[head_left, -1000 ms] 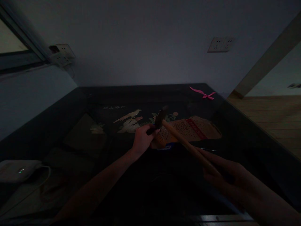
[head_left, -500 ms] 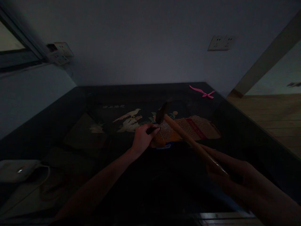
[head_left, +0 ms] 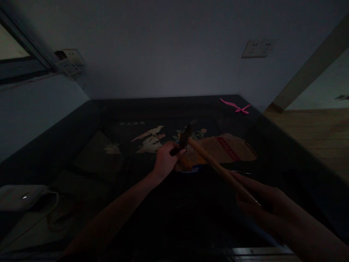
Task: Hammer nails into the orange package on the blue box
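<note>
gripping a hammer (head_left: 215,164) with right hand (head_left: 268,207) near the front edge of the surface (head_left: 152,222), pinching some dark thing (head_left: 175,151) in outstretched left hand (head_left: 165,159)

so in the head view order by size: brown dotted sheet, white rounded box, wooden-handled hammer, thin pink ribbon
1. Brown dotted sheet
2. White rounded box and wooden-handled hammer, unsure: hammer longer, box broader
3. Pink ribbon
</note>
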`<action>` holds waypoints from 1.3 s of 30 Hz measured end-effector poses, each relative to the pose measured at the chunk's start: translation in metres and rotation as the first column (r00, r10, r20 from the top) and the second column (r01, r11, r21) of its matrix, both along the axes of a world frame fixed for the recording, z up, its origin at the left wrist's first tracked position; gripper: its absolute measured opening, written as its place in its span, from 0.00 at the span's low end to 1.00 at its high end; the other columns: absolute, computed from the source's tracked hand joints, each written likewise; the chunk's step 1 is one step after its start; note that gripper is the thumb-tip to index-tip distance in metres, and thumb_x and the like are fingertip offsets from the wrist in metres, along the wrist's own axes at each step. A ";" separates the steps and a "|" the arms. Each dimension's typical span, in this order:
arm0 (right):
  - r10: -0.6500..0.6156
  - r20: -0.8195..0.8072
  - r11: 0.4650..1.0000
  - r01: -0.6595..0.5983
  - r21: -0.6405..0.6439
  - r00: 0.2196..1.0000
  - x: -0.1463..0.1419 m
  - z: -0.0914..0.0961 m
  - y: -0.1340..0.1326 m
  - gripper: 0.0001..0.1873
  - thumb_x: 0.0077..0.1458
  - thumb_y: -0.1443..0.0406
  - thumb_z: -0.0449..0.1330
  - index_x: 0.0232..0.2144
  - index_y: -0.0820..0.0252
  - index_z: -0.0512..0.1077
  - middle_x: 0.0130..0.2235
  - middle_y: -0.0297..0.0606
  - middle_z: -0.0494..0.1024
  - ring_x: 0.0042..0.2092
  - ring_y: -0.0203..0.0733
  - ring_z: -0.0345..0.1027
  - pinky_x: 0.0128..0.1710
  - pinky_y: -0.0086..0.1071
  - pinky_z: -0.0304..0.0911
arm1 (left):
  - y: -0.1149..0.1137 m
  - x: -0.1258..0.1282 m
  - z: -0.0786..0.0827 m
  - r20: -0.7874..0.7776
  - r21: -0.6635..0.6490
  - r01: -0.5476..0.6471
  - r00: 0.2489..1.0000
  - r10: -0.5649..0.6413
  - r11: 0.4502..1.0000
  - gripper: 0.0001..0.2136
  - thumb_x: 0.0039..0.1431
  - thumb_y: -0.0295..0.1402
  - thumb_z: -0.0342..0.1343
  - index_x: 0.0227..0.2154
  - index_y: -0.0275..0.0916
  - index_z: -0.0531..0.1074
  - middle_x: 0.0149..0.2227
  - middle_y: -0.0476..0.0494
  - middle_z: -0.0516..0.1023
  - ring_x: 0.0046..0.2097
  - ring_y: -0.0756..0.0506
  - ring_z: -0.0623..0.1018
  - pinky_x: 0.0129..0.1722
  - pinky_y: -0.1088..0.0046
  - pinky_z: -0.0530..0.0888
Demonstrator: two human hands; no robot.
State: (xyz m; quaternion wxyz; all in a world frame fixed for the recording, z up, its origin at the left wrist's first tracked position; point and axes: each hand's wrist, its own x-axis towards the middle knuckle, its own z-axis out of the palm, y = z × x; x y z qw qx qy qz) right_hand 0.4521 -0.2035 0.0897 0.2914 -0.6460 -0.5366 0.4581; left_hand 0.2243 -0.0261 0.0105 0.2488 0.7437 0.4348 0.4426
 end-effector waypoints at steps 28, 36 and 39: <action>0.013 -0.034 1.000 -0.013 -0.009 0.999 0.006 -0.006 -0.003 0.31 0.57 0.53 0.60 0.62 0.43 0.62 0.61 0.35 0.69 0.60 0.55 0.63 0.56 0.45 0.62 | 0.002 -0.001 -0.003 -0.031 -0.017 -0.012 0.999 0.011 1.000 0.01 0.52 0.26 0.62 0.28 0.38 0.75 0.30 0.48 0.78 0.33 0.48 0.77 0.35 0.71 0.75; 0.033 -0.057 0.999 -0.031 0.021 0.998 -0.001 0.000 0.001 0.28 0.57 0.54 0.60 0.59 0.42 0.66 0.57 0.37 0.74 0.53 0.54 0.72 0.48 0.43 0.71 | 0.003 -0.002 -0.004 -0.046 -0.015 0.008 0.999 -0.009 1.000 0.02 0.53 0.27 0.61 0.31 0.38 0.76 0.33 0.47 0.79 0.36 0.46 0.78 0.38 0.69 0.75; -0.005 -0.048 0.999 0.008 0.046 0.999 0.001 0.000 0.000 0.29 0.56 0.55 0.61 0.59 0.42 0.65 0.57 0.36 0.74 0.55 0.54 0.70 0.50 0.42 0.69 | 0.002 -0.003 0.000 -0.048 -0.002 0.017 0.999 -0.017 1.000 0.01 0.53 0.27 0.62 0.29 0.38 0.75 0.32 0.47 0.79 0.35 0.46 0.78 0.36 0.70 0.75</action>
